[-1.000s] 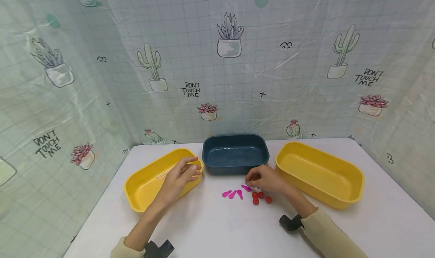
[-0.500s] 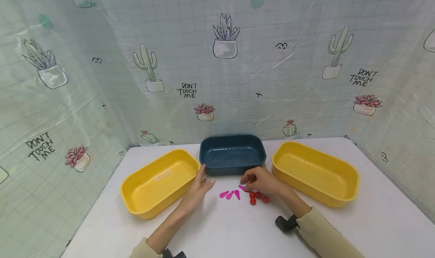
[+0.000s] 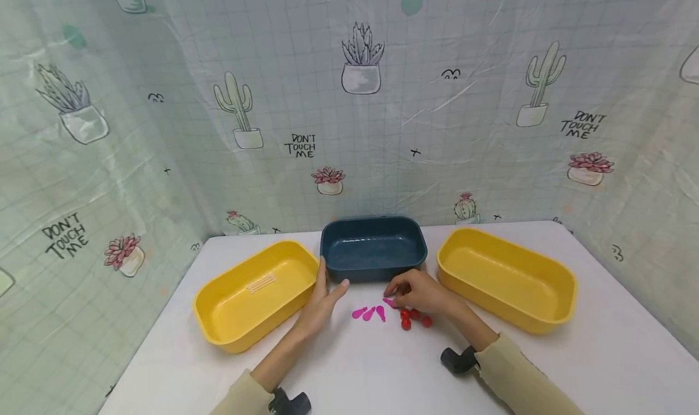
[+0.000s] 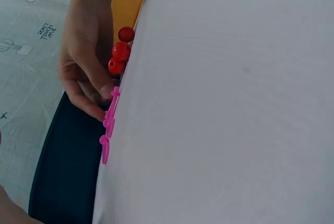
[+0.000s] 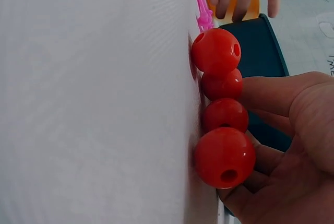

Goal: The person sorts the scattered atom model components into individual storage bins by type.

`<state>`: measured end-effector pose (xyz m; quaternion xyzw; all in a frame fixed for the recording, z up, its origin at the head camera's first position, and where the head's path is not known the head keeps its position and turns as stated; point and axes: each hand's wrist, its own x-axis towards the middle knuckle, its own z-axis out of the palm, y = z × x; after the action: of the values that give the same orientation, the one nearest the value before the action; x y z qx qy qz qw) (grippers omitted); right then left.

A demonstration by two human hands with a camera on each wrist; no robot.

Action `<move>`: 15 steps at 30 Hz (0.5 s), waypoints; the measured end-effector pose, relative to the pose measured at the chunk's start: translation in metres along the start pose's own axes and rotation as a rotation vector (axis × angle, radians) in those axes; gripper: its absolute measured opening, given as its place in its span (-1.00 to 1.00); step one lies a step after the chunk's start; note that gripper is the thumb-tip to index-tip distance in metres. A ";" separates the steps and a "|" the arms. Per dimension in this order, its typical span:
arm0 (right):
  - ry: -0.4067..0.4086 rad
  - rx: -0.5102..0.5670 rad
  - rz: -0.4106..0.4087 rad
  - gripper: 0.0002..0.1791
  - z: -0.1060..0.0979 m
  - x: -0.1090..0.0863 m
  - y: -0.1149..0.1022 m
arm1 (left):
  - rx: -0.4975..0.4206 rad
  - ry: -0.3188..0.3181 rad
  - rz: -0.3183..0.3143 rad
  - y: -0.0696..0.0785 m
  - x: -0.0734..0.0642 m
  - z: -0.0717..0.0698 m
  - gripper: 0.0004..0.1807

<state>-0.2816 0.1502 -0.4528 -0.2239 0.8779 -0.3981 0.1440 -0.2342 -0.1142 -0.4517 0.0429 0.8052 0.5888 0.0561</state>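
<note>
Over the small pink teardrop-shaped pieces (image 3: 369,313), my right hand (image 3: 423,293) reaches down with curled fingers. Its thumb and index finger stand on either side of the rightmost pink piece (image 3: 388,301), partly covering it; how firmly they pinch is hard to see. Several red beads (image 3: 406,324) with holes lie just below that hand, and loom large before its fingers (image 5: 266,96) in the right wrist view. My left hand (image 3: 317,312) holds nothing, its index finger and thumb spread, beside the front left corner of the dark blue tray (image 3: 349,275). Whether it touches a tray cannot be told.
A yellow tray (image 3: 240,344) at the left holds several thin pale sticks (image 3: 261,283). Another yellow tray (image 3: 508,309) stands at the right. All rest on a white table (image 3: 377,372), backed by a cactus-printed curtain (image 3: 382,130).
My left hand has moved right from over the left yellow tray to the gap before the blue tray. My right hand has lowered its fingers around the rightmost pink piece.
</note>
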 end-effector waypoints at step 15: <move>-0.077 -0.057 -0.046 -0.77 -0.002 0.000 -0.001 | -0.005 0.091 -0.031 0.004 0.027 0.012 0.02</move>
<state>-0.2821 0.1507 -0.4511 -0.2632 0.8773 -0.3671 0.1622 -0.2589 -0.0984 -0.4519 0.0034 0.8059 0.5914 0.0287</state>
